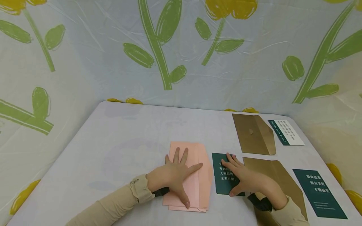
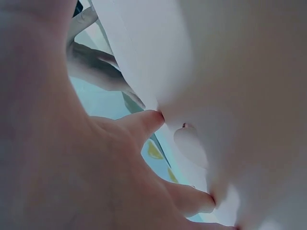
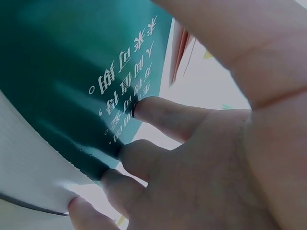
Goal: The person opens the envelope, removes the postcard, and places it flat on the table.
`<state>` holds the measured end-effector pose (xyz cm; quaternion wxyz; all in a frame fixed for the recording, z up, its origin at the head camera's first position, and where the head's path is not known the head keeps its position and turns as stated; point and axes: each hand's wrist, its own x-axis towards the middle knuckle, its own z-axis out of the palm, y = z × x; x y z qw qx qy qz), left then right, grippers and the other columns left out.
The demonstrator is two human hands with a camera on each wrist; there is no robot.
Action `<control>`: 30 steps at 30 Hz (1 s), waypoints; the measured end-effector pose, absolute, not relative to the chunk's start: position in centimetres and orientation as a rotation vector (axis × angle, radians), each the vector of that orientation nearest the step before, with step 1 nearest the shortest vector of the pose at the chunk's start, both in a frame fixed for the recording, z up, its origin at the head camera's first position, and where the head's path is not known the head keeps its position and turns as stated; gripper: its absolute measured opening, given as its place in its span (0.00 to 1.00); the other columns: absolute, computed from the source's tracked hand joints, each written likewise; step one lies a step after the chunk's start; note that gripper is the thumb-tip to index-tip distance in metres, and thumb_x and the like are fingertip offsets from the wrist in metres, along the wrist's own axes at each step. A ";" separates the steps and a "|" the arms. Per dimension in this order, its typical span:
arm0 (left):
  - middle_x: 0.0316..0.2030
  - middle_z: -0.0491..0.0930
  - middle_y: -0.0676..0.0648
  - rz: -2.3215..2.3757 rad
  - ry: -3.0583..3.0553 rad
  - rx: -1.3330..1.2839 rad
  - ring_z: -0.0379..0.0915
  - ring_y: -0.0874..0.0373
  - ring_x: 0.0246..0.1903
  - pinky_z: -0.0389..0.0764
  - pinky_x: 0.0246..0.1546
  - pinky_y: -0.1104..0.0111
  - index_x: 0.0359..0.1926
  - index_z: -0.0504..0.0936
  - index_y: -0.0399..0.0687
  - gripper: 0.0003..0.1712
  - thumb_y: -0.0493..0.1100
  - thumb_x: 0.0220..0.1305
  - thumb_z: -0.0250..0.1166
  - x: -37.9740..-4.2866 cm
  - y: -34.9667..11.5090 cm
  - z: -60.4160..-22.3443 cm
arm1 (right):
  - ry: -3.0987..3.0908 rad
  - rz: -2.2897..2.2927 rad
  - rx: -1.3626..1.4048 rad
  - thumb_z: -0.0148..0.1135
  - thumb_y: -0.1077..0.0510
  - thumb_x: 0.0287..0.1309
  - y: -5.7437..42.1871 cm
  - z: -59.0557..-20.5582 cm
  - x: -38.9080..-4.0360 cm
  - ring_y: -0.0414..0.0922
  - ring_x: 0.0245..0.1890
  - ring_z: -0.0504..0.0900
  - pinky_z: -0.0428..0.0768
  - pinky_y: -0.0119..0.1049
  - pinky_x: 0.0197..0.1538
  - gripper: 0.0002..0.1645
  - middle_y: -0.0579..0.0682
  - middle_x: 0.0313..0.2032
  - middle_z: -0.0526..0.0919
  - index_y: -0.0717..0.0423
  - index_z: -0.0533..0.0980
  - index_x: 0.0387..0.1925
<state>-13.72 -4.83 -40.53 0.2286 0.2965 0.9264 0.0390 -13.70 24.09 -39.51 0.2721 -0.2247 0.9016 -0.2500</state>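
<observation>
A small stack of pink envelopes (image 1: 205, 182) lies on the table, the lower one peeking out along the near edge. My left hand (image 1: 176, 172) rests across the stack with fingers and thumb spread wide. To the right lies a dark green card (image 1: 222, 185) printed with white characters. My right hand (image 1: 246, 179) touches this card, its fingertips on the upper part and right side and its thumb at the lower edge. In the right wrist view, extended fingertips press on the green card (image 3: 57, 62). The left wrist view has fingertips against the pale envelope surface (image 2: 240, 96).
One gold envelope (image 1: 251, 138) lies at the back right, beside a white card with a green strip (image 1: 287, 131). Another gold envelope (image 1: 278, 177) lies partly under the right forearm. A second green card (image 1: 322, 197) is near the right edge of the white table (image 1: 118, 135).
</observation>
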 end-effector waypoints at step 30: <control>0.76 0.24 0.35 0.193 2.565 0.842 0.17 0.31 0.73 0.36 0.64 0.29 0.78 0.40 0.78 0.76 0.81 0.30 0.73 -17.1 -6.8 -41.6 | 2.434 -0.657 -0.602 0.81 0.52 0.44 23.7 -39.6 -17.2 0.71 0.73 0.30 0.53 0.72 0.64 0.66 0.71 0.75 0.32 0.66 0.49 0.76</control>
